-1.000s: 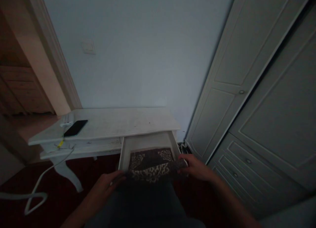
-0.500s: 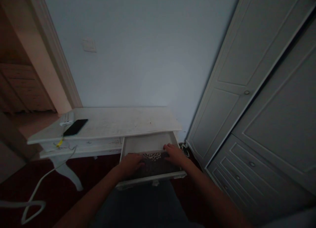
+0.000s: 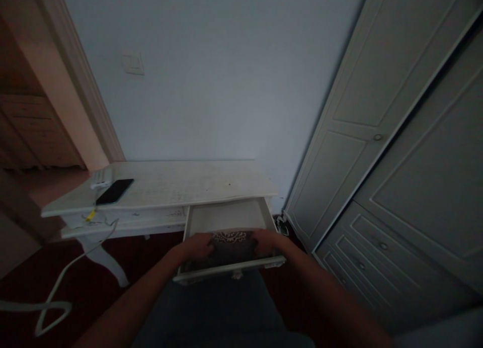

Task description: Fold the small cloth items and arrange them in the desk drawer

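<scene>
A dark grey folded cloth [image 3: 230,252] with a pale ornamental pattern along its far edge lies in the front half of a pulled-out white drawer [image 3: 241,212]. At the cloth's left side, my left hand [image 3: 198,246] is closed, fingers curled onto it. My right hand [image 3: 265,241] grips the opposite side in the same way, its fingertips partly hidden in the dim light. The drawer belongs to a white console table [image 3: 196,179], and a small knob [image 3: 237,274] shows on its front.
On the table's left end lie a black phone [image 3: 115,191] and a white box-like device [image 3: 101,178]. A white cable [image 3: 62,282] hangs down to the dark red floor. Wardrobe doors [image 3: 347,137] stand at the right, a doorway at the left.
Both hands have closed in on the cloth's sides; the right hand has come down from the far edge and its fingers have curled. The cloth's patterned edge looks slightly raised and bowed.
</scene>
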A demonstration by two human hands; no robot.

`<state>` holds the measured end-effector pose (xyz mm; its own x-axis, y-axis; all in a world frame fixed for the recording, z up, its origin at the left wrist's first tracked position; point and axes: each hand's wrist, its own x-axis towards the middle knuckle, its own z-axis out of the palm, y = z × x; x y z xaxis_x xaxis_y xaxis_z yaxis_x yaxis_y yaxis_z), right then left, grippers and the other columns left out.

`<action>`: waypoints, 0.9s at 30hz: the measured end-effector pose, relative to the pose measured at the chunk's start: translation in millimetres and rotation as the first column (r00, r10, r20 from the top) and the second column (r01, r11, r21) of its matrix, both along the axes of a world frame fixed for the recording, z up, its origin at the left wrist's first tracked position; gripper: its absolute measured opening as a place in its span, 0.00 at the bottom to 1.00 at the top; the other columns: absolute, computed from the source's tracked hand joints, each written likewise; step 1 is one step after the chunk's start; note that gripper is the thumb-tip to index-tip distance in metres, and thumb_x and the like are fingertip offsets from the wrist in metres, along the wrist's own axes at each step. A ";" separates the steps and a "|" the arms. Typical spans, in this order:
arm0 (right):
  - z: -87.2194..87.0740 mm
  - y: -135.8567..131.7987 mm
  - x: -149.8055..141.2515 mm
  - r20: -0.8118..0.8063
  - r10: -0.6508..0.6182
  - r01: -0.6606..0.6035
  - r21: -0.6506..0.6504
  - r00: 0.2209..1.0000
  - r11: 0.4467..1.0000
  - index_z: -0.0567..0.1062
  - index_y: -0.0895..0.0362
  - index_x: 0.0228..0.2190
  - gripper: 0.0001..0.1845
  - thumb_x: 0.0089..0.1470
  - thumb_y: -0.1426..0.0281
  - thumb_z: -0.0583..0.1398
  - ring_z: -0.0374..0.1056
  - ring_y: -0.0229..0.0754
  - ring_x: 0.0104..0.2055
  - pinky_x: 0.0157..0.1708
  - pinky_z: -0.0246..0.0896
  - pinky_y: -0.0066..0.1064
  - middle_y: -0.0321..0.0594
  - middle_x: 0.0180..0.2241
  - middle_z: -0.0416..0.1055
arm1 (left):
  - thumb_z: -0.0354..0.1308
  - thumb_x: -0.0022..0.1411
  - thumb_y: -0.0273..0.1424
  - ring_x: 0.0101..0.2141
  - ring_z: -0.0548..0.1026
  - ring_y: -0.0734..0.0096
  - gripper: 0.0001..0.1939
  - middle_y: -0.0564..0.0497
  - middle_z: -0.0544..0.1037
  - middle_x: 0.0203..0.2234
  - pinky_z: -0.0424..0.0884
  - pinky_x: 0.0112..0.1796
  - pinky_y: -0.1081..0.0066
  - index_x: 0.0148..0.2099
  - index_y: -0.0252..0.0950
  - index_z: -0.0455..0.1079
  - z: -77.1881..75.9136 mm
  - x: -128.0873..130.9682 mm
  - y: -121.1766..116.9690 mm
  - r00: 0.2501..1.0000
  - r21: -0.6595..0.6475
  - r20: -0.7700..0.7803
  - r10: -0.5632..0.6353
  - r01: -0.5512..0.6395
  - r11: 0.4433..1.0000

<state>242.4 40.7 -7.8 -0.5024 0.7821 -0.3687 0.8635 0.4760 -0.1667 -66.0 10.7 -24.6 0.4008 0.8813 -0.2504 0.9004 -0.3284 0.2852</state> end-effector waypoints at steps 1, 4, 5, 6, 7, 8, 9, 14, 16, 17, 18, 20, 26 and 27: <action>1.9 3.5 -1.4 0.011 -0.015 0.015 0.028 1.000 0.999 0.83 0.54 0.43 0.18 0.46 0.72 0.69 0.79 0.52 0.44 0.40 0.69 0.33 0.46 0.42 0.83 | 0.55 0.64 0.32 0.49 0.80 0.52 0.15 0.38 0.83 0.48 0.74 0.51 0.59 0.50 0.36 0.77 -0.8 0.8 4.1 0.999 0.016 -0.025 0.028 -0.028 0.999; 4.1 11.0 -8.4 0.029 -0.074 0.068 0.169 0.997 0.983 0.77 0.59 0.54 0.25 0.54 0.71 0.64 0.73 0.60 0.57 0.52 0.68 0.45 0.59 0.55 0.76 | 0.50 0.67 0.29 0.56 0.77 0.45 0.19 0.30 0.78 0.55 0.71 0.55 0.50 0.57 0.32 0.72 -4.4 7.2 13.0 0.990 0.088 -0.088 0.106 -0.099 0.991; 3.0 11.4 -11.3 0.032 -0.083 0.074 0.205 0.996 0.976 0.75 0.60 0.56 0.26 0.55 0.72 0.63 0.70 0.62 0.60 0.55 0.66 0.48 0.61 0.58 0.73 | 0.50 0.67 0.28 0.58 0.74 0.44 0.21 0.29 0.75 0.58 0.70 0.56 0.48 0.59 0.31 0.70 -6.4 10.3 14.0 0.989 0.107 -0.095 0.115 -0.105 0.989; 1.0 10.8 -14.2 0.037 -0.082 0.072 0.222 0.996 0.972 0.73 0.60 0.57 0.27 0.55 0.72 0.63 0.69 0.62 0.62 0.56 0.65 0.49 0.61 0.59 0.72 | 0.51 0.67 0.29 0.60 0.73 0.44 0.21 0.29 0.73 0.60 0.69 0.57 0.48 0.60 0.32 0.69 -8.8 13.5 14.0 0.989 0.114 -0.095 0.112 -0.101 0.988; -1.8 9.5 -16.6 0.044 -0.074 0.062 0.220 0.996 0.973 0.73 0.59 0.57 0.28 0.54 0.71 0.64 0.69 0.61 0.61 0.56 0.65 0.49 0.60 0.59 0.72 | 0.54 0.67 0.32 0.61 0.72 0.45 0.21 0.31 0.72 0.61 0.68 0.58 0.50 0.61 0.33 0.69 -11.4 16.5 13.3 0.990 0.110 -0.092 0.102 -0.092 0.990; -4.9 7.9 -18.6 0.052 -0.064 0.052 0.208 0.997 0.977 0.74 0.58 0.56 0.29 0.52 0.69 0.66 0.70 0.61 0.60 0.55 0.66 0.47 0.58 0.58 0.73 | 0.56 0.67 0.35 0.61 0.71 0.46 0.22 0.33 0.72 0.62 0.68 0.58 0.52 0.61 0.35 0.69 -14.2 19.1 12.3 0.992 0.099 -0.088 0.090 -0.081 0.992; -8.0 6.4 -20.1 0.059 -0.056 0.043 0.192 0.997 0.980 0.74 0.57 0.55 0.30 0.50 0.67 0.68 0.72 0.60 0.58 0.53 0.68 0.45 0.56 0.57 0.73 | 0.59 0.65 0.39 0.61 0.71 0.46 0.24 0.34 0.72 0.62 0.68 0.58 0.53 0.60 0.36 0.69 -16.8 21.0 11.4 0.993 0.083 -0.085 0.081 -0.074 0.994; -17.3 7.8 -22.3 0.090 -0.056 0.043 0.145 0.994 0.989 0.71 0.57 0.58 0.39 0.46 0.63 0.72 0.76 0.59 0.53 0.47 0.69 0.41 0.55 0.55 0.76 | 0.74 0.49 0.42 0.56 0.76 0.42 0.36 0.36 0.79 0.56 0.71 0.54 0.54 0.58 0.38 0.70 -21.7 25.1 13.6 0.988 -0.013 -0.089 0.123 -0.125 0.992; -17.3 10.7 -22.6 0.112 -0.047 0.034 0.115 0.993 0.993 0.74 0.56 0.55 0.36 0.44 0.63 0.73 0.77 0.58 0.51 0.47 0.68 0.41 0.53 0.50 0.79 | 0.77 0.43 0.40 0.55 0.78 0.41 0.35 0.38 0.81 0.53 0.72 0.53 0.55 0.53 0.39 0.74 -19.1 26.8 16.0 0.989 -0.045 -0.066 0.132 -0.135 0.990; -16.3 11.9 -22.3 0.121 -0.037 0.024 0.103 0.992 0.994 0.77 0.56 0.52 0.34 0.44 0.62 0.74 0.77 0.58 0.50 0.48 0.68 0.41 0.51 0.48 0.80 | 0.77 0.40 0.39 0.55 0.78 0.41 0.33 0.39 0.82 0.52 0.72 0.53 0.56 0.50 0.40 0.75 -17.2 27.6 16.9 0.990 -0.052 -0.042 0.134 -0.136 0.989; -14.4 13.0 -21.5 0.128 -0.025 0.012 0.096 0.991 0.995 0.79 0.55 0.49 0.30 0.43 0.62 0.74 0.77 0.59 0.50 0.50 0.67 0.42 0.50 0.47 0.81 | 0.78 0.38 0.38 0.55 0.78 0.42 0.31 0.41 0.82 0.52 0.72 0.53 0.58 0.47 0.41 0.77 -15.0 28.0 17.7 0.991 -0.054 -0.009 0.137 -0.137 0.989; -7.0 14.8 -18.6 0.125 0.001 -0.015 0.104 0.992 0.994 0.81 0.54 0.43 0.26 0.42 0.60 0.75 0.75 0.59 0.53 0.55 0.63 0.45 0.49 0.47 0.81 | 0.77 0.36 0.36 0.54 0.78 0.45 0.28 0.44 0.83 0.51 0.72 0.53 0.62 0.43 0.42 0.78 -10.2 26.9 18.9 0.984 -0.052 0.079 0.157 -0.153 0.987; 42.1 4.9 -29.8 -0.002 -0.051 0.049 0.311 0.999 0.949 0.76 0.55 0.52 0.26 0.54 0.59 0.70 0.73 0.56 0.54 0.52 0.63 0.40 0.50 0.52 0.77 | 0.69 0.48 0.39 0.50 0.80 0.42 0.18 0.40 0.84 0.42 0.73 0.50 0.55 0.41 0.38 0.75 5.9 16.5 24.5 0.796 -0.017 0.457 0.397 -0.438 0.899; 49.7 -2.7 -39.5 -0.042 -0.080 0.090 0.362 0.996 0.928 0.74 0.55 0.54 0.26 0.57 0.61 0.67 0.73 0.55 0.53 0.49 0.64 0.39 0.51 0.53 0.76 | 0.66 0.52 0.39 0.50 0.80 0.42 0.17 0.39 0.84 0.43 0.73 0.50 0.54 0.43 0.37 0.74 8.2 17.7 23.5 0.721 -0.025 0.540 0.435 -0.503 0.864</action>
